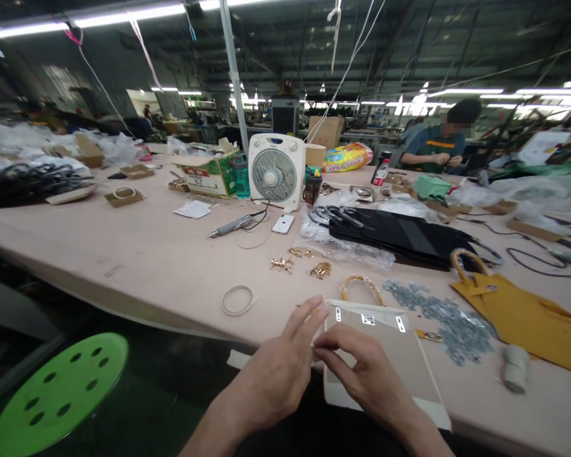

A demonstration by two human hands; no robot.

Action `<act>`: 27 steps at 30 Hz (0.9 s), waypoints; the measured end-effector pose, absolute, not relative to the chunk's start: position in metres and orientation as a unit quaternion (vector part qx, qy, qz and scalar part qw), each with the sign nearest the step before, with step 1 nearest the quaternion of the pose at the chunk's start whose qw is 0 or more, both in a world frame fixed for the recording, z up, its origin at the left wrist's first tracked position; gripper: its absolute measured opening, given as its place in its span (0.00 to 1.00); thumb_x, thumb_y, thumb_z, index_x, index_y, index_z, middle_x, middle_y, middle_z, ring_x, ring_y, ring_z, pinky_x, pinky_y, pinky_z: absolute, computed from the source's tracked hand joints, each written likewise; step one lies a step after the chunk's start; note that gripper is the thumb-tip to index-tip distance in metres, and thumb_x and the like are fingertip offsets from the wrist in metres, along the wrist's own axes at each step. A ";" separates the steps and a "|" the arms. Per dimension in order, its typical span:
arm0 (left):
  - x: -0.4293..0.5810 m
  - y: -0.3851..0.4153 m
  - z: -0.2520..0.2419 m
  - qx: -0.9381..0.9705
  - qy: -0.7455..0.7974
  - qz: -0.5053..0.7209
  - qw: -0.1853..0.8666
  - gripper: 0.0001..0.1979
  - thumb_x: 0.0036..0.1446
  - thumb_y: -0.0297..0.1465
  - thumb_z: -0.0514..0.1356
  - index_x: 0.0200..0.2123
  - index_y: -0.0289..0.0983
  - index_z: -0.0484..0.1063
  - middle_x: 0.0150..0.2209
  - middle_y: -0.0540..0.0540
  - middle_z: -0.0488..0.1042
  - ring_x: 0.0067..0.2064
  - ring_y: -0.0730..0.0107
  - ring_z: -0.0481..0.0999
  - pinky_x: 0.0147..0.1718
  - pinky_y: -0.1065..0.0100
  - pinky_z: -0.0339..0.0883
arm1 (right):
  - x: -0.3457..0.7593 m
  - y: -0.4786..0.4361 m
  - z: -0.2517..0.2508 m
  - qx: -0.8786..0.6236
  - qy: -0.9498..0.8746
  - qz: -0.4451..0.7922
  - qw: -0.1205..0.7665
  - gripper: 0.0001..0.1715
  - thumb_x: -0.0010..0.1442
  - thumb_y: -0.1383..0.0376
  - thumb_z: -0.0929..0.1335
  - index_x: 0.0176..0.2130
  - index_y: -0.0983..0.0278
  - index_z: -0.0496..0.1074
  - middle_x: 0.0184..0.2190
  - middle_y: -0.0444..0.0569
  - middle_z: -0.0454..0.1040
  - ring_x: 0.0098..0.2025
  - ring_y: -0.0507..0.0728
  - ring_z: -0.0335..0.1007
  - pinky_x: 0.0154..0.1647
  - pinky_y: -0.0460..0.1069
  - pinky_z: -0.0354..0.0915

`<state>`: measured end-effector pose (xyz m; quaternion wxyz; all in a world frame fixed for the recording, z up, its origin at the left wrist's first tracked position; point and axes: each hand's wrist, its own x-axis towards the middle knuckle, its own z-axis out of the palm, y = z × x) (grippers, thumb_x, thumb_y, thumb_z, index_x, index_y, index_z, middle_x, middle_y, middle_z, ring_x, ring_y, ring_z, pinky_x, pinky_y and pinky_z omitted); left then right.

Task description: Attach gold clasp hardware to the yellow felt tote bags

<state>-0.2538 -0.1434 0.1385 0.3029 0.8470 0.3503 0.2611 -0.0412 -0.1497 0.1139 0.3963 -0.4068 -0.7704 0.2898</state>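
A beige bag panel (394,355) with pale borders lies at the table's front edge, small metal plates along its top. From behind that top edge rises a yellow twisted handle (363,287). My left hand (278,362) is at the panel's upper left corner, fingers stretched out and its thumb hidden. My right hand (368,365) lies over the panel, thumb and index finger pinched together at its left edge. What is between those fingertips is too small to make out.
Gold-coloured hardware (320,270) lies in small heaps, left of scattered grey metal pieces (450,324). A tape roll (238,299), a corded screwdriver (233,225), a phone (283,223) and a fan (276,172) stand or lie beyond. Right are yellow (528,311) and black bags (400,236).
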 end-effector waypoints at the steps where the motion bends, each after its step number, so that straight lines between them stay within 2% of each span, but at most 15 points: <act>1: -0.253 -0.142 0.139 0.843 0.358 0.261 0.305 0.35 0.67 0.20 0.50 0.74 0.43 0.47 0.77 0.42 0.45 0.76 0.62 0.50 0.73 0.53 0.53 | -0.040 -0.150 0.113 -0.409 -0.769 0.287 0.398 0.05 0.70 0.67 0.69 0.41 0.59 0.77 0.36 0.46 0.79 0.39 0.55 0.76 0.42 0.49 0.71; 3: -0.250 -0.140 0.140 0.836 0.368 0.254 0.319 0.25 0.69 0.22 0.50 0.67 0.41 0.62 0.71 0.42 0.61 0.71 0.63 0.61 0.70 0.57 0.59 | -0.039 -0.152 0.111 -0.407 -0.774 0.280 0.395 0.06 0.71 0.68 0.69 0.43 0.58 0.77 0.37 0.46 0.79 0.40 0.55 0.76 0.43 0.49 0.70; 5: -0.248 -0.138 0.141 0.829 0.383 0.231 0.337 0.15 0.70 0.24 0.52 0.54 0.40 0.73 0.56 0.44 0.76 0.59 0.64 0.74 0.59 0.63 0.69 | -0.037 -0.154 0.109 -0.402 -0.788 0.266 0.383 0.07 0.72 0.68 0.67 0.44 0.58 0.76 0.39 0.47 0.79 0.41 0.56 0.76 0.44 0.49 0.70; 6: -0.246 -0.137 0.140 0.825 0.395 0.218 0.342 0.12 0.71 0.26 0.53 0.48 0.39 0.76 0.49 0.46 0.79 0.52 0.65 0.78 0.53 0.65 0.72 | -0.036 -0.154 0.108 -0.401 -0.795 0.256 0.376 0.08 0.72 0.68 0.67 0.45 0.58 0.76 0.39 0.47 0.79 0.42 0.56 0.76 0.44 0.50 0.70; 7: -0.246 -0.136 0.140 0.820 0.406 0.209 0.345 0.10 0.71 0.27 0.54 0.44 0.39 0.77 0.43 0.48 0.80 0.46 0.67 0.79 0.47 0.67 0.72 | -0.035 -0.155 0.107 -0.402 -0.801 0.246 0.370 0.08 0.73 0.67 0.66 0.45 0.58 0.76 0.39 0.47 0.79 0.41 0.56 0.76 0.43 0.50 0.70; 9: -0.244 -0.135 0.138 0.814 0.418 0.201 0.349 0.09 0.70 0.29 0.57 0.40 0.39 0.78 0.38 0.50 0.80 0.41 0.68 0.79 0.42 0.68 0.69 | -0.032 -0.157 0.104 -0.409 -0.808 0.230 0.357 0.08 0.74 0.67 0.65 0.45 0.58 0.75 0.39 0.48 0.78 0.41 0.56 0.75 0.43 0.50 0.70; 18: -0.238 -0.137 0.135 0.789 0.439 0.209 0.374 0.12 0.68 0.29 0.57 0.37 0.38 0.81 0.34 0.48 0.82 0.37 0.68 0.78 0.39 0.69 0.65 | -0.030 -0.162 0.094 -0.433 -0.809 0.195 0.345 0.08 0.74 0.67 0.64 0.43 0.58 0.73 0.37 0.47 0.77 0.38 0.56 0.75 0.41 0.50 0.69; 20: -0.238 -0.138 0.133 0.764 0.443 0.221 0.415 0.12 0.67 0.31 0.58 0.35 0.37 0.81 0.31 0.49 0.80 0.34 0.69 0.77 0.35 0.70 0.64 | -0.030 -0.163 0.094 -0.427 -0.812 0.176 0.357 0.08 0.74 0.68 0.64 0.43 0.59 0.73 0.37 0.47 0.77 0.38 0.56 0.75 0.40 0.50 0.69; 24: -0.238 -0.134 0.120 0.641 0.439 0.225 0.588 0.12 0.63 0.38 0.61 0.36 0.35 0.79 0.26 0.51 0.76 0.26 0.72 0.72 0.27 0.72 0.62 | -0.027 -0.173 0.092 -0.386 -0.821 0.124 0.402 0.11 0.70 0.74 0.65 0.46 0.59 0.72 0.40 0.50 0.78 0.42 0.57 0.76 0.44 0.51 0.70; 27: -0.239 -0.130 0.109 0.585 0.435 0.241 0.641 0.14 0.62 0.41 0.62 0.37 0.34 0.77 0.27 0.50 0.75 0.27 0.72 0.72 0.28 0.72 0.64 | -0.018 -0.186 0.091 -0.340 -0.833 0.155 0.408 0.13 0.69 0.75 0.65 0.48 0.58 0.72 0.41 0.51 0.78 0.43 0.58 0.76 0.44 0.51 0.71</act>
